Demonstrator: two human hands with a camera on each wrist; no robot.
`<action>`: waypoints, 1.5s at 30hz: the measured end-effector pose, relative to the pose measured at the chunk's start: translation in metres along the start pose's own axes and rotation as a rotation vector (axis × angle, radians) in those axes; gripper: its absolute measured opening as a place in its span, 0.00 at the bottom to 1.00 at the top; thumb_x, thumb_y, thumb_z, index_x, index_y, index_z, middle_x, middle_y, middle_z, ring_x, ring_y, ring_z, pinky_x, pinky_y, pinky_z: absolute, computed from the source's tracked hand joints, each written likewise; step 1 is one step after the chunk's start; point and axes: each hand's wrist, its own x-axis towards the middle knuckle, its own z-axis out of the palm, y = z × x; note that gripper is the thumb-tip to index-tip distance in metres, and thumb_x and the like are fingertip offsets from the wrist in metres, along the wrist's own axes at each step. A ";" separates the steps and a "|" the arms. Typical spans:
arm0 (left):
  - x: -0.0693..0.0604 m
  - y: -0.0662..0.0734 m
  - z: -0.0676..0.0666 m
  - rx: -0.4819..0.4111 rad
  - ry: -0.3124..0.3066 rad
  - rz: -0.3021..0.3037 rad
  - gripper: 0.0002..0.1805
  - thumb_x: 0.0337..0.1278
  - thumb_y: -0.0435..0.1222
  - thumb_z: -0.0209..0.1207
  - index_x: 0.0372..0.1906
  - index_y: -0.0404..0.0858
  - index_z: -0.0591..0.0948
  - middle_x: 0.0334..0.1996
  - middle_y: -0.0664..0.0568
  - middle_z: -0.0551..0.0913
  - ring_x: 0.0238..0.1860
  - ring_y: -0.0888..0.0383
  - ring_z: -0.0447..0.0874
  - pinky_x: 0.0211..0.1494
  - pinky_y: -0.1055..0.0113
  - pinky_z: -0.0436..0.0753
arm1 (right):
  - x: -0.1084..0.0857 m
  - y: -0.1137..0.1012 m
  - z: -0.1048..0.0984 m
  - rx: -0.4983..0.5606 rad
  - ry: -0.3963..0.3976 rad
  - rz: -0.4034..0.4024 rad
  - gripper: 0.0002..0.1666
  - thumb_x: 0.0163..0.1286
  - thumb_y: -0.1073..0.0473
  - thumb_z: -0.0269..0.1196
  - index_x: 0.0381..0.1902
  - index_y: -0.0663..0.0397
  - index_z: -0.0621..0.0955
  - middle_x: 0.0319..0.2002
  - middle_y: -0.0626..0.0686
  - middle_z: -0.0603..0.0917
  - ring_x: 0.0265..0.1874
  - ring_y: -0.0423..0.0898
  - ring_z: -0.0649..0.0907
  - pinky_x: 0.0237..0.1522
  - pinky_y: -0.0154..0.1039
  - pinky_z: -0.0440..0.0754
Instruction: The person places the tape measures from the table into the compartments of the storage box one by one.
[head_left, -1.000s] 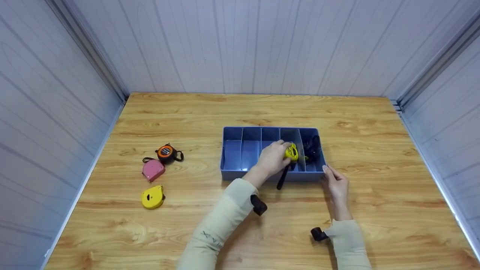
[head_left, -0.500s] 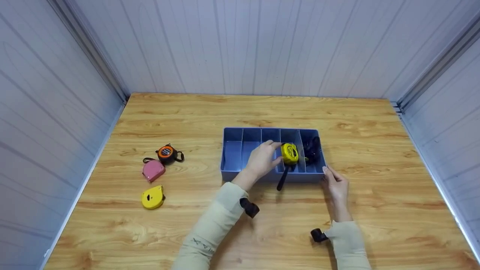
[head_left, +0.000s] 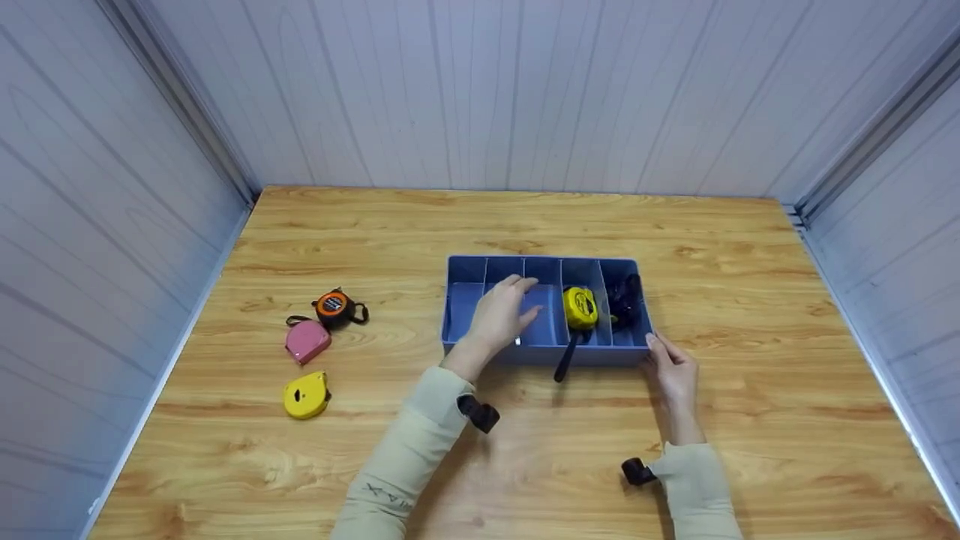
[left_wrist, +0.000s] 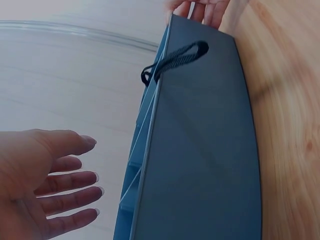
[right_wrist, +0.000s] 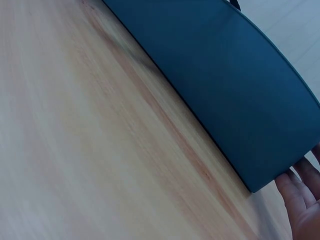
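A blue-grey divided box (head_left: 532, 356) stands on the table. My left hand (head_left: 495, 315) hovers over its left-middle compartments, fingers spread and holding nothing; the left wrist view shows the same bare palm (left_wrist: 45, 180) beside the rim. In the second compartment from the right sits a yellow tape measure (head_left: 580, 307). Its black wrist strap (head_left: 568, 360) hangs over the front wall. My right hand (head_left: 677, 375) grips the box's front right corner, thumb at the rim and fingers (right_wrist: 295, 192) against the end wall. The rightmost compartment holds a dark item (head_left: 624, 296), its kind unclear.
To the left on the wooden table (head_left: 390, 450) lie an orange and black tape measure (head_left: 334, 306), a pink one (head_left: 307, 340) touching it or very close, and a yellow one (head_left: 305, 395) nearer the front. Pale panel walls (head_left: 480, 97) enclose the back and sides.
My left hand has let go of the yellow tape measure in the compartment and drawn away to the left. My right hand stays at the box corner.
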 end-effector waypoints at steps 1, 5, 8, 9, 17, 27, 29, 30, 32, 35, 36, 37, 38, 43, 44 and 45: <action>0.000 -0.002 -0.001 -0.008 -0.001 -0.010 0.23 0.52 0.40 0.59 0.54 0.36 0.74 0.46 0.48 0.76 0.43 0.56 0.76 0.45 0.67 0.76 | 0.001 0.001 -0.001 0.015 -0.004 0.008 0.14 0.51 0.55 0.67 0.39 0.45 0.83 0.41 0.46 0.81 0.37 0.37 0.80 0.38 0.34 0.79; -0.002 -0.010 -0.005 -0.038 0.018 -0.031 0.23 0.52 0.39 0.59 0.54 0.36 0.74 0.44 0.49 0.77 0.44 0.57 0.76 0.46 0.68 0.76 | -0.004 -0.003 0.001 0.042 -0.019 -0.010 0.06 0.54 0.57 0.66 0.31 0.40 0.84 0.35 0.40 0.81 0.35 0.37 0.80 0.35 0.34 0.79; -0.004 -0.017 -0.008 -0.051 0.063 -0.027 0.22 0.51 0.39 0.59 0.52 0.35 0.75 0.42 0.48 0.77 0.43 0.56 0.77 0.45 0.67 0.76 | -0.011 -0.009 0.004 0.040 -0.038 -0.040 0.06 0.56 0.59 0.64 0.31 0.39 0.84 0.34 0.39 0.82 0.35 0.37 0.80 0.33 0.35 0.79; -0.005 -0.020 -0.009 -0.053 0.082 -0.022 0.22 0.51 0.38 0.60 0.52 0.35 0.75 0.42 0.48 0.77 0.42 0.56 0.77 0.44 0.66 0.76 | -0.011 -0.009 0.004 0.037 -0.039 -0.044 0.06 0.56 0.58 0.64 0.30 0.38 0.84 0.34 0.39 0.82 0.35 0.37 0.80 0.33 0.34 0.79; -0.011 -0.037 -0.015 -0.065 0.185 -0.030 0.21 0.49 0.35 0.61 0.50 0.32 0.76 0.38 0.46 0.78 0.37 0.54 0.77 0.41 0.65 0.77 | -0.011 -0.009 0.004 -0.029 -0.019 -0.056 0.07 0.55 0.58 0.65 0.30 0.36 0.83 0.34 0.39 0.81 0.35 0.35 0.80 0.37 0.34 0.79; -0.021 -0.061 -0.026 -0.103 0.277 -0.082 0.20 0.48 0.33 0.61 0.49 0.31 0.76 0.41 0.42 0.78 0.43 0.49 0.77 0.49 0.62 0.74 | -0.012 -0.012 0.006 -0.016 -0.017 -0.031 0.09 0.56 0.59 0.64 0.26 0.33 0.82 0.31 0.38 0.81 0.35 0.36 0.80 0.40 0.35 0.78; -0.023 -0.067 -0.028 -0.101 0.290 -0.094 0.20 0.48 0.33 0.61 0.49 0.31 0.76 0.42 0.42 0.78 0.43 0.48 0.77 0.49 0.61 0.74 | -0.012 -0.011 0.006 -0.008 -0.018 -0.038 0.08 0.56 0.59 0.64 0.27 0.35 0.82 0.31 0.39 0.81 0.35 0.36 0.80 0.39 0.35 0.78; -0.025 -0.069 -0.030 -0.104 0.294 -0.104 0.20 0.48 0.33 0.61 0.49 0.31 0.76 0.42 0.42 0.78 0.43 0.48 0.77 0.49 0.61 0.74 | -0.011 -0.010 0.005 -0.006 -0.025 -0.043 0.07 0.56 0.59 0.64 0.27 0.36 0.82 0.32 0.39 0.81 0.35 0.36 0.80 0.39 0.35 0.78; -0.027 -0.074 -0.032 -0.111 0.301 -0.124 0.20 0.49 0.33 0.60 0.49 0.30 0.76 0.42 0.42 0.78 0.42 0.49 0.77 0.47 0.61 0.75 | -0.011 -0.009 0.004 0.005 -0.033 -0.054 0.06 0.55 0.58 0.65 0.31 0.40 0.83 0.33 0.41 0.81 0.36 0.37 0.80 0.38 0.34 0.78; -0.030 -0.081 -0.035 -0.127 0.313 -0.148 0.20 0.49 0.32 0.60 0.50 0.30 0.76 0.40 0.43 0.79 0.39 0.51 0.77 0.43 0.62 0.77 | -0.009 -0.007 0.003 0.021 -0.059 -0.067 0.09 0.54 0.58 0.65 0.36 0.45 0.83 0.36 0.44 0.81 0.36 0.37 0.80 0.38 0.33 0.78; -0.031 -0.084 -0.035 -0.125 0.319 -0.154 0.20 0.49 0.33 0.60 0.49 0.30 0.76 0.39 0.43 0.79 0.39 0.51 0.77 0.42 0.63 0.77 | -0.009 -0.007 0.002 0.024 -0.069 -0.068 0.11 0.54 0.58 0.65 0.38 0.46 0.83 0.37 0.44 0.81 0.37 0.37 0.80 0.38 0.33 0.78; -0.033 -0.086 -0.036 -0.124 0.325 -0.156 0.19 0.49 0.32 0.60 0.49 0.30 0.76 0.39 0.43 0.79 0.39 0.51 0.77 0.41 0.63 0.77 | -0.008 -0.006 0.002 0.035 -0.067 -0.062 0.12 0.53 0.57 0.66 0.38 0.47 0.83 0.37 0.45 0.81 0.37 0.38 0.80 0.38 0.33 0.78; -0.034 -0.088 -0.037 -0.119 0.333 -0.157 0.19 0.49 0.32 0.60 0.49 0.30 0.76 0.39 0.44 0.79 0.39 0.51 0.77 0.41 0.62 0.77 | -0.007 -0.006 0.002 0.033 -0.063 -0.058 0.11 0.53 0.57 0.67 0.37 0.46 0.83 0.37 0.44 0.81 0.37 0.38 0.80 0.38 0.33 0.78; -0.041 -0.101 -0.038 -0.110 0.360 -0.163 0.19 0.49 0.33 0.60 0.48 0.30 0.76 0.39 0.43 0.78 0.39 0.49 0.76 0.40 0.60 0.76 | -0.006 -0.006 0.002 -0.006 -0.040 -0.031 0.11 0.54 0.57 0.66 0.37 0.45 0.83 0.37 0.42 0.81 0.38 0.37 0.80 0.39 0.34 0.78; -0.042 -0.104 -0.039 -0.109 0.361 -0.171 0.20 0.49 0.33 0.61 0.49 0.30 0.76 0.39 0.42 0.78 0.39 0.49 0.76 0.41 0.60 0.76 | -0.007 -0.008 0.002 -0.024 -0.042 -0.034 0.12 0.55 0.57 0.65 0.39 0.47 0.82 0.37 0.41 0.81 0.38 0.37 0.80 0.40 0.34 0.78; -0.044 -0.107 -0.039 -0.109 0.362 -0.180 0.20 0.49 0.33 0.61 0.49 0.30 0.75 0.40 0.42 0.78 0.40 0.49 0.76 0.41 0.59 0.76 | -0.009 -0.009 0.003 -0.044 -0.043 -0.040 0.13 0.56 0.57 0.64 0.41 0.49 0.82 0.37 0.41 0.81 0.38 0.37 0.80 0.40 0.35 0.78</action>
